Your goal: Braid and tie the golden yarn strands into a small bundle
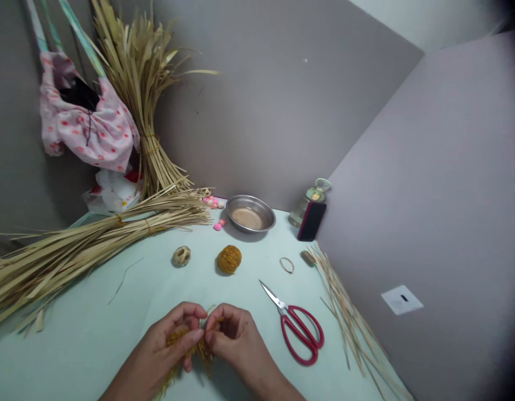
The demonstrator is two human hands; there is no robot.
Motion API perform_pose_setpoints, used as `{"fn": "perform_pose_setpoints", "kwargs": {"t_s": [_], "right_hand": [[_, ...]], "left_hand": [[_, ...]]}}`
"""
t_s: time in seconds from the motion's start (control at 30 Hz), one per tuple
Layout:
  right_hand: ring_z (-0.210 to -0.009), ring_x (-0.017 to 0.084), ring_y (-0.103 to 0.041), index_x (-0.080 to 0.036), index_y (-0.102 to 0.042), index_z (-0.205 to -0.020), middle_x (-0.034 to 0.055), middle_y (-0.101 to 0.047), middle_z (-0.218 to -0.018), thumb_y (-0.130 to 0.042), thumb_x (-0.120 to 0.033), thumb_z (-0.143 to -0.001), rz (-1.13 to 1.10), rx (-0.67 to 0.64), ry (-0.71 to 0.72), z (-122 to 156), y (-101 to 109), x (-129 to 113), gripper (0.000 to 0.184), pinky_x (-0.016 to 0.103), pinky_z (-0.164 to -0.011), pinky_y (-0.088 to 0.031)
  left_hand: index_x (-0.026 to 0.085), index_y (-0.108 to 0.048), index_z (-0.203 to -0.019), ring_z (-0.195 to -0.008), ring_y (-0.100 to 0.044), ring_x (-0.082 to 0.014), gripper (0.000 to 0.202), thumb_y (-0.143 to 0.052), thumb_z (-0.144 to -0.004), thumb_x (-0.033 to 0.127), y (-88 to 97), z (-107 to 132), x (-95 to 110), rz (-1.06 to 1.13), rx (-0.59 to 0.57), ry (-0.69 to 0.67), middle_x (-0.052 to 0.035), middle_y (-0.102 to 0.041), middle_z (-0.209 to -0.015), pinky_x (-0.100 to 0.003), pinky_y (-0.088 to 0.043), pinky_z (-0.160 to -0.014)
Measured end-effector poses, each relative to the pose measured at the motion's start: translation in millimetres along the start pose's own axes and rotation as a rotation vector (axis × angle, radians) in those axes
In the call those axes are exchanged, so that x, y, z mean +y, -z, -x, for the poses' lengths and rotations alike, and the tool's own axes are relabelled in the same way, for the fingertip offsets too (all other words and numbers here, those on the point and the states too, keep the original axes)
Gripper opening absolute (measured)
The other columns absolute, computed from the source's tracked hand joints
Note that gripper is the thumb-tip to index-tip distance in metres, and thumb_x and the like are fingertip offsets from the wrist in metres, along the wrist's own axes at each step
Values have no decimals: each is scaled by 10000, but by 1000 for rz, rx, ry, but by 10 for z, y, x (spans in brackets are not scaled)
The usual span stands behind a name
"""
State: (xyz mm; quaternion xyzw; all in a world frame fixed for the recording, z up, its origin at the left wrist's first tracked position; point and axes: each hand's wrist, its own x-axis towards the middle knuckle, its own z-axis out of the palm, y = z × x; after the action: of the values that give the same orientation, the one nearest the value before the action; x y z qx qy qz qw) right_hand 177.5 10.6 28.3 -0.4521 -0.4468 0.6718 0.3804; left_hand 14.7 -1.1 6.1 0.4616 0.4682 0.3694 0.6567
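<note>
Between my two hands is a bunch of mustard-yellow yarn, its loose ends hanging below the fingers. My left hand is closed round the yarn, which shows between its fingers and under the palm. My right hand pinches at the top of the bunch, thumb and forefinger meeting beside the left fingertips. A thin pale strand sticks up between the hands; what exactly the right fingertips grip is too small to see. Just beyond lies a ball of mustard yarn. Scissors with red handles lie to the right, blades slightly upward-left.
A woven straw ball, a small ring and a metal bowl stand further back. Dried straw bundles cover the left side. Thin strips lie at right. A phone leans against a bottle by the wall.
</note>
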Motion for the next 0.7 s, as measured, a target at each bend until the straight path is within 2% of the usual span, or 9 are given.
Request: {"fn": "perform_pose_setpoints", "kwargs": {"t_s": [0.1,0.23,0.47,0.7], "right_hand": [[-476,59,-379,-146,-584,-669,-55,-501,-525,-741,-212,-630,-18,5,-11,3,0,2,175,207,-501,-308],[-490,66,-408,-145,-601,-657,-48,-513,-531,-738,-202,-624,-37,15,-2,9,0,-28,152,214,-516,-325],[-490,73,-403,-148,-598,-683,-41,-525,-553,-739,-238,-627,-54,-5,-18,16,2,-8,177,222,-516,-313],[-534,79,-398,-140,-617,-685,-39,-517,-570,-703,-209,-625,-3,-19,-39,26,1,-14,125,225,-557,-315]], "left_hand": [[234,-558,-851,-567,-510,-139,290,-542,-896,520,7,24,27,-89,-7,-28,72,-519,-580,-255,-401,-604],[239,-538,-835,-593,-518,-146,311,-483,-922,532,-2,34,58,-103,-17,-62,69,-511,-612,-262,-404,-623],[238,-563,-873,-580,-541,-128,266,-536,-908,500,-12,34,54,-84,-84,-55,58,-537,-729,-260,-427,-596],[230,-546,-826,-600,-513,-139,288,-548,-895,509,-14,55,45,-92,-84,-38,57,-514,-697,-256,-436,-571]]}}
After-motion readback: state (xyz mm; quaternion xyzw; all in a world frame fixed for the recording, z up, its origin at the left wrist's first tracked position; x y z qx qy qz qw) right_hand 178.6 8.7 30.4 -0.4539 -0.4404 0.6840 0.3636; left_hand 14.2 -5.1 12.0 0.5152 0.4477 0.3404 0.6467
